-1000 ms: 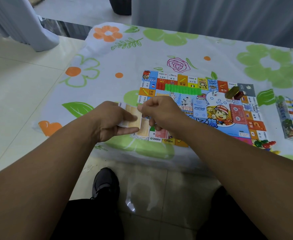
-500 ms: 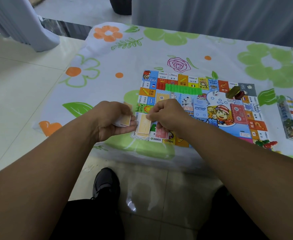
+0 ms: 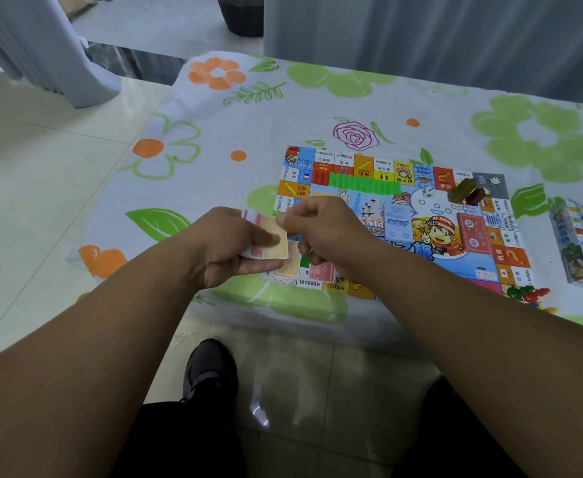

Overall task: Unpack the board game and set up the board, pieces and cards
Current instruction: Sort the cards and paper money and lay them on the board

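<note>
Orange paper notes [image 3: 279,251] sat in the left hand [image 3: 228,251], its thumb pressed across them, while the right hand [image 3: 321,229] pinched the top note's upper edge, apparently between thumb and forefinger. Both hovered over the near-left corner of the game board [image 3: 434,203], flat on a flowered tablecloth [image 3: 248,132], where an orange pile [image 3: 289,270] and red pile [image 3: 322,271] lay.
</note>
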`<state>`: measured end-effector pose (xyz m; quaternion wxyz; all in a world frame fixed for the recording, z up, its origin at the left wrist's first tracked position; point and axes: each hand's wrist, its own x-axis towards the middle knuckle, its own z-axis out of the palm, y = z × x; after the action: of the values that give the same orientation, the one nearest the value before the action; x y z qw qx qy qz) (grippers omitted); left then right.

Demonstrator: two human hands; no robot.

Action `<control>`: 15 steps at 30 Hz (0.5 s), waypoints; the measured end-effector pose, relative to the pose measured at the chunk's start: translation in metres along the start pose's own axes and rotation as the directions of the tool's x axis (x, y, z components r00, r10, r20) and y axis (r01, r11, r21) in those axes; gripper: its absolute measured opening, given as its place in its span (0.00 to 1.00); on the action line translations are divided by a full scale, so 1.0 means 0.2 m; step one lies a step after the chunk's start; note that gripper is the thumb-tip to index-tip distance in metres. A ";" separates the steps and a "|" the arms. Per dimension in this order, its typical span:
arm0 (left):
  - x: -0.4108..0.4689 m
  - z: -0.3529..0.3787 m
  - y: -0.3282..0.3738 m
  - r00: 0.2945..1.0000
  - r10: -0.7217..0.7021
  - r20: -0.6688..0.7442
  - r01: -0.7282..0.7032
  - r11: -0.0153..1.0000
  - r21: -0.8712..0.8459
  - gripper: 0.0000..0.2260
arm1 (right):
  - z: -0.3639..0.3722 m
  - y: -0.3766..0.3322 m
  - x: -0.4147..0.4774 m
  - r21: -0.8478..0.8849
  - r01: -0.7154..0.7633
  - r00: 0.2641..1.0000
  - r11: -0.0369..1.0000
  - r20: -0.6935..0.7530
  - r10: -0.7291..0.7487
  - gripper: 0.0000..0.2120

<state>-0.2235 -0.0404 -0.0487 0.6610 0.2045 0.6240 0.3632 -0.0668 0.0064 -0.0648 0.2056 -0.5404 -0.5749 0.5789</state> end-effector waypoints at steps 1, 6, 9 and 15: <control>0.00 0.00 0.00 1.000 0.000 0.006 0.000 1.000 0.003 0.09 | 0.00 0.00 0.00 0.000 0.005 1.000 1.000 0.002 -0.005 0.07; 0.00 0.00 0.00 0.998 -0.002 -0.062 0.002 1.000 0.010 0.07 | -0.03 0.01 0.02 0.024 -0.065 0.994 0.998 -0.086 0.067 0.06; 0.01 -0.01 0.01 0.990 0.013 -0.138 -0.014 1.000 -0.007 0.06 | -0.05 0.03 0.01 -0.029 -0.118 0.988 0.993 -0.107 0.114 0.07; 0.02 -0.01 0.01 0.993 -0.016 -0.120 0.017 1.000 0.010 0.04 | -0.03 0.08 0.04 -0.214 -0.091 0.991 0.973 -0.116 0.067 0.09</control>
<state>-0.2263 -0.0360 -0.0503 0.6240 0.1807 0.6664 0.3658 -0.0587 0.0116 -0.0816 0.1523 -0.6129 -0.6011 0.4896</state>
